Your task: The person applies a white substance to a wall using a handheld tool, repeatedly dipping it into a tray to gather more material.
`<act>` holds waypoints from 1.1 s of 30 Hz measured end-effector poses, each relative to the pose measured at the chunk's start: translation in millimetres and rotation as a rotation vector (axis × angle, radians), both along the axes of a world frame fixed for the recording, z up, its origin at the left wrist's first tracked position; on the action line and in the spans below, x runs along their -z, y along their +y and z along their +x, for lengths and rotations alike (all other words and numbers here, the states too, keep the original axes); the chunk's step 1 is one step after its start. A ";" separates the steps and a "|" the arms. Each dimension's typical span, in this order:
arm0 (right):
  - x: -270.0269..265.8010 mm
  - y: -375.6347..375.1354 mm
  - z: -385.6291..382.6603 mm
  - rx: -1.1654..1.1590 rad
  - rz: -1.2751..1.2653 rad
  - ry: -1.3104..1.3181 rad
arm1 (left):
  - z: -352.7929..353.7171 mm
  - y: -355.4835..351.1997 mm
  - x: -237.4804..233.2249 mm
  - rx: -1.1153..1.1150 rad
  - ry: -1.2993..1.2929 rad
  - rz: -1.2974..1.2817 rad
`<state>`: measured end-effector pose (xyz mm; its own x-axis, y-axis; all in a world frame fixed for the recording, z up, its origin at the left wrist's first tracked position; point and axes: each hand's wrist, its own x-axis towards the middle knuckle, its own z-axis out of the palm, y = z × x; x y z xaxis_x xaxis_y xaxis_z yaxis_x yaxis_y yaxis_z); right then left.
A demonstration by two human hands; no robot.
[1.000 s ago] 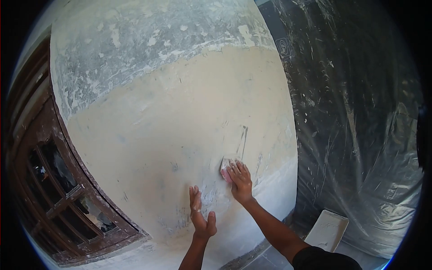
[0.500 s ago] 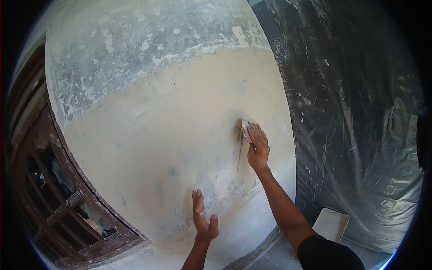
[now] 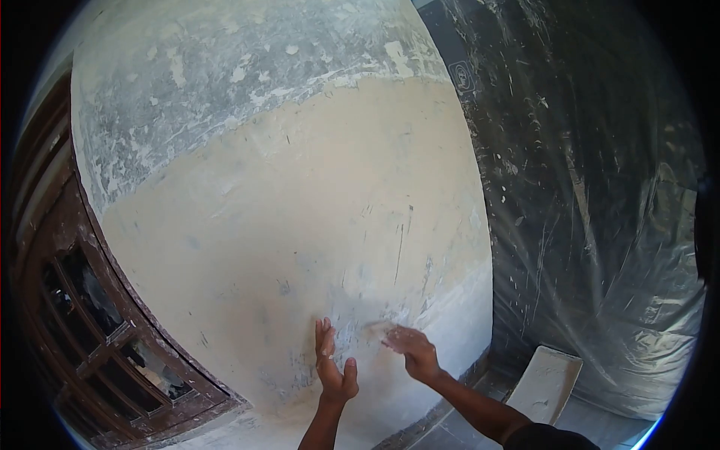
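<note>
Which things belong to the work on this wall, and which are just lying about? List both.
In the work:
- wall
- pale, blurred tool in the right hand
- left hand, open near the wall

Lying about:
- tray, untouched, though its pale coating may link it
- dark plastic sheet
- brown window frame

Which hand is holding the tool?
The right hand, nearer the tray: a blurred, pale tool shows at its fingers. The left hand looks empty, thumb up.

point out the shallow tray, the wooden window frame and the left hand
shallow tray (image 3: 545,386): head view, inner floor
wooden window frame (image 3: 100,352): head view, crossbar between panes
left hand (image 3: 335,376): head view, palm
</note>
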<state>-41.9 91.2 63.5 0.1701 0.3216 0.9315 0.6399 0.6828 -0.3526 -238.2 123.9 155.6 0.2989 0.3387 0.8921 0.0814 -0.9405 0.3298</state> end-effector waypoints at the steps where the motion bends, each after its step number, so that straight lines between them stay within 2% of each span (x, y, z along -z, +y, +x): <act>1: -47.6 11.7 31.1 0.174 0.045 0.042 | -0.1 1.5 -0.8 -0.012 0.012 0.010; 4: -148.7 56.7 117.3 0.406 0.290 0.240 | 4.6 -2.5 -1.6 -0.014 -0.017 0.036; 6: -174.1 81.5 145.1 0.439 0.335 0.268 | 6.3 -2.6 0.6 -0.014 -0.016 0.042; 7: -167.3 92.3 146.5 0.434 0.304 0.218 | 7.1 -2.8 1.5 -0.012 -0.013 0.051; 9: -142.1 101.6 132.2 0.429 0.225 0.130 | 8.9 -4.6 1.5 -0.007 -0.017 0.047; 12: -54.6 93.3 75.8 0.406 0.145 0.002 | 8.5 -5.8 0.8 -0.009 -0.026 0.047; 14: 1.7 55.1 22.7 0.310 0.061 -0.031 | 7.5 -4.6 1.3 -0.018 -0.030 0.050; 16: 65.1 21.9 -21.3 0.181 -0.102 -0.133 | 5.2 -1.9 0.9 -0.065 0.017 0.048; 18: 97.0 -7.8 -47.6 -0.103 -0.230 -0.092 | 7.2 -2.6 0.9 -0.053 0.009 0.045; 21: 36.1 -10.6 -18.7 -0.016 -0.102 -0.078 | 9.4 0.2 -0.4 -0.030 -0.002 0.034; 22: 6.6 11.2 8.3 0.021 0.035 -0.033 | 8.9 -1.6 2.2 -0.024 -0.002 0.020; 24: -90.3 23.1 60.0 0.280 0.150 0.055 | 10.5 -4.3 3.6 -0.016 -0.001 0.020; 27: -176.5 64.0 137.7 0.509 0.314 0.183 | 15.8 -8.7 0.6 -0.006 -0.007 0.032; 28: -186.7 74.1 151.7 0.556 0.325 0.232 | 17.1 -10.9 0.5 -0.003 -0.007 0.032; 31: -165.2 103.1 162.6 0.515 0.248 0.160 | 18.9 -11.2 2.6 0.004 -0.011 0.022; 33: -115.4 101.4 127.6 0.490 0.199 0.079 | 20.4 -13.2 2.1 0.000 -0.022 0.019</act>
